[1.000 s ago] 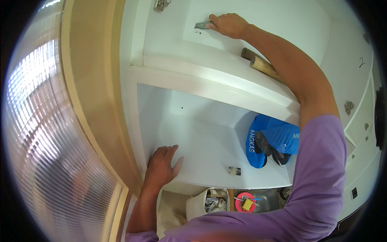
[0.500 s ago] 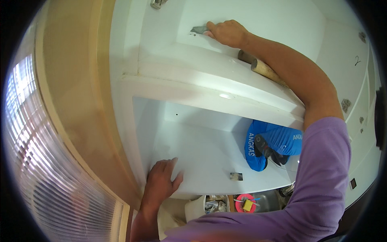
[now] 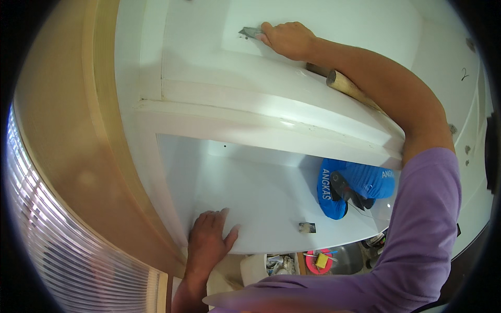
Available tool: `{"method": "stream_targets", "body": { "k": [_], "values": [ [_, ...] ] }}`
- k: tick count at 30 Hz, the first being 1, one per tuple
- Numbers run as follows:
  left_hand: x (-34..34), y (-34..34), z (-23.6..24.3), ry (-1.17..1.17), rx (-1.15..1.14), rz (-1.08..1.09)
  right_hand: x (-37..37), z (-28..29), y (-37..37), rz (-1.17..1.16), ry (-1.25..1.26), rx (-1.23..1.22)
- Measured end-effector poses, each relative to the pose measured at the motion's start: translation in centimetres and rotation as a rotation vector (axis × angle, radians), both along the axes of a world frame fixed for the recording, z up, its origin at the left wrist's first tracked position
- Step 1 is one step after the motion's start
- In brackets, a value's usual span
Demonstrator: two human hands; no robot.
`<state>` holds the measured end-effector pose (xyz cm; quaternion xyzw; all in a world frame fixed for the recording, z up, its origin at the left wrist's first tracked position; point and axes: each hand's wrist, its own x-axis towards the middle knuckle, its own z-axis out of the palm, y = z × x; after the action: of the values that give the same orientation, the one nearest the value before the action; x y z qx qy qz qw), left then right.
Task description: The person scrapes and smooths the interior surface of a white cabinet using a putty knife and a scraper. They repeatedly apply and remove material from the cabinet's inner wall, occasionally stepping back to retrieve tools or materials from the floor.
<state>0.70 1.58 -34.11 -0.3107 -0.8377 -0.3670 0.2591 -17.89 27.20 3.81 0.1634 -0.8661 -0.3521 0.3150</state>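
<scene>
High on the white cabinet's back wall, my right hand [image 3: 288, 39] is closed around a putty knife [image 3: 251, 32] with a grey blade. The blade lies against the wall beside a few small dark holes [image 3: 244, 37]. My left hand [image 3: 210, 237] rests palm down on the floor of the lower cabinet compartment [image 3: 250, 208], near its left front edge. Its fingers lie flat with the thumb apart, and nothing is in it.
Below my right forearm, wooden rods [image 3: 350, 89] lie on the upper shelf. A blue bundle [image 3: 360, 180] with a black tool sits in the lower compartment, near a small dark patch [image 3: 307, 227]. Beneath are a pink basin [image 3: 311, 267], a sink [image 3: 350, 260] and a white bin [image 3: 252, 270].
The view has shifted slightly. My right hand keeps the putty knife at the wall by the holes, its blade angled a little differently. The left hand stays on the compartment floor.
</scene>
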Motion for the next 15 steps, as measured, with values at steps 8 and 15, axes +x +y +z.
{"method": "stream_targets", "body": {
  "k": [8, 15],
  "values": [
    [-0.2, -0.2, -0.2, 0.011, 0.048, -0.034, -0.3, 0.1, 0.8, 0.064, 0.006, 0.052],
    [0.2, -0.2, 0.0, -0.012, 0.038, -0.026, 0.3, -0.5, -0.3, -0.037, -0.083, -0.059]
  ]
}}
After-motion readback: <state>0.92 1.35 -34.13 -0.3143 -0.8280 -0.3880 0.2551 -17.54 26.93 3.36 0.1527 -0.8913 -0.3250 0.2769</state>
